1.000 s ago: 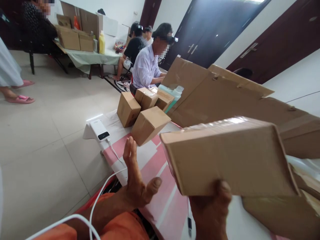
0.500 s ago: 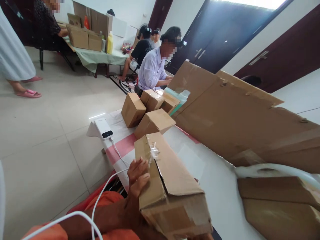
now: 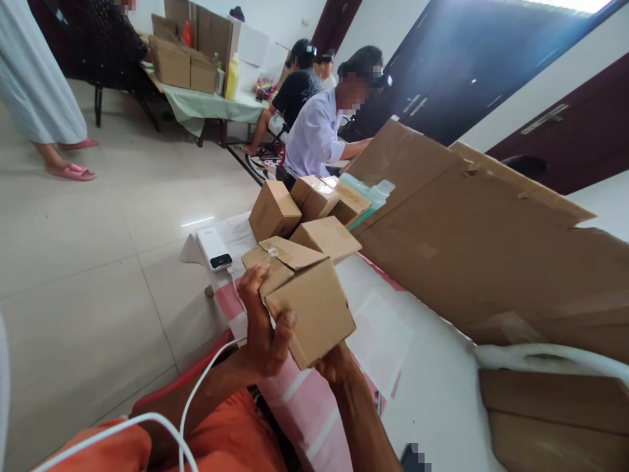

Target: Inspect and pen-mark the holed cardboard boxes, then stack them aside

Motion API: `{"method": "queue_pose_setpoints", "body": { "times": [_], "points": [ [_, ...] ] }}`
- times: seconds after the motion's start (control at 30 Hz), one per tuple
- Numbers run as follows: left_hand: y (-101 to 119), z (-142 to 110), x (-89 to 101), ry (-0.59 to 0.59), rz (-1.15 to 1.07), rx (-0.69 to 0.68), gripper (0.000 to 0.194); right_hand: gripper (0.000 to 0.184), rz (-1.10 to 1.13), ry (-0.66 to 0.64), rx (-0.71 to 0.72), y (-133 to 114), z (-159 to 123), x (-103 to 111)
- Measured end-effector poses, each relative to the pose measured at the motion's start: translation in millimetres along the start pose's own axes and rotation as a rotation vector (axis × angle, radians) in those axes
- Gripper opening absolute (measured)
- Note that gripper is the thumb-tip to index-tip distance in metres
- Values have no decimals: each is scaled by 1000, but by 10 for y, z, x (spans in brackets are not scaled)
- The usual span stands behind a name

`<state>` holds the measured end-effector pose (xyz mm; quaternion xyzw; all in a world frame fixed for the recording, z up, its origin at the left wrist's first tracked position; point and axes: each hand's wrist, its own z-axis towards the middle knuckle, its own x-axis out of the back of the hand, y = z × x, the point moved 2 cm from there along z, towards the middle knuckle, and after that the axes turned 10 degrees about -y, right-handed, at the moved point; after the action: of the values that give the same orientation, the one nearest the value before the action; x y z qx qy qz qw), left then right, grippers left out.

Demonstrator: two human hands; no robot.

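Observation:
A brown cardboard box (image 3: 314, 314) is tilted in front of me above the near end of the table, its taped flaps on the upper left side slightly parted. My left hand (image 3: 263, 328) is closed on its left side, with the thumb against the near face and the fingers along the flap edge. From below, my right hand (image 3: 337, 364) supports the lower corner; most of its fingers are hidden under the box. Just beyond stands another carton (image 3: 329, 237), partly covered by the held one.
Several small cartons (image 3: 274, 210) and a bottle of green liquid (image 3: 376, 196) stand at the far end. A white power bank (image 3: 213, 249) with a cable lies at the left edge. A tall cardboard panel (image 3: 466, 249) lines the right. A person in a light shirt (image 3: 317, 134) sits beyond.
The box has swung left from my right side and turned, so its flaps face up and left. My left hand has gone from empty and spread to gripping it.

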<state>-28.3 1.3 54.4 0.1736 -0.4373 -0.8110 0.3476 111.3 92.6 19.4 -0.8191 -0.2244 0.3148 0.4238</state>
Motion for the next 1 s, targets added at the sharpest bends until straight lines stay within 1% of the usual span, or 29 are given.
{"method": "queue_pose_setpoints", "body": {
  "times": [0.1, 0.17, 0.23, 0.33, 0.43, 0.57, 0.63, 0.73, 0.83, 0.87, 0.9, 0.97, 1.0],
  "points": [
    [-107, 131, -64, 24, 17, 108, 61, 109, 99, -97, -128, -115, 134, -76],
    [-184, 213, -103, 50, 44, 161, 62, 124, 119, -134, -150, -238, 189, -154],
    [-263, 294, -131, 46, 67, 210, 66, 130, 111, -166, -162, -358, 220, -236],
    [-365, 396, -141, 30, 81, 266, 78, 121, 66, -220, -147, -464, 240, -329],
    [-427, 425, -144, 27, 72, 315, 85, 110, 33, -265, -106, -454, 251, -372],
    [-489, 290, -206, -37, 8, 518, 85, 100, -4, -288, -65, -358, 257, -372],
    [-515, 195, -246, -66, -16, 577, 86, 95, -86, -229, -20, -338, 252, -361],
    [-552, 106, -279, -49, -20, 565, 89, 87, -264, -38, 119, -385, 241, -359],
    [-590, 88, -287, -29, -24, 576, 91, 87, -442, 98, 236, -488, 244, -418],
    [-600, 90, -288, -34, -22, 585, 92, 89, -521, 167, 279, -535, 250, -441],
    [-608, 94, -288, -43, -19, 593, 94, 93, -619, 265, 338, -592, 256, -463],
    [-619, 97, -288, -54, -14, 621, 97, 101, -835, 477, 493, -725, 272, -513],
    [-624, 95, -286, -51, -18, 641, 97, 104, -934, 550, 573, -793, 288, -544]
  ]
}}
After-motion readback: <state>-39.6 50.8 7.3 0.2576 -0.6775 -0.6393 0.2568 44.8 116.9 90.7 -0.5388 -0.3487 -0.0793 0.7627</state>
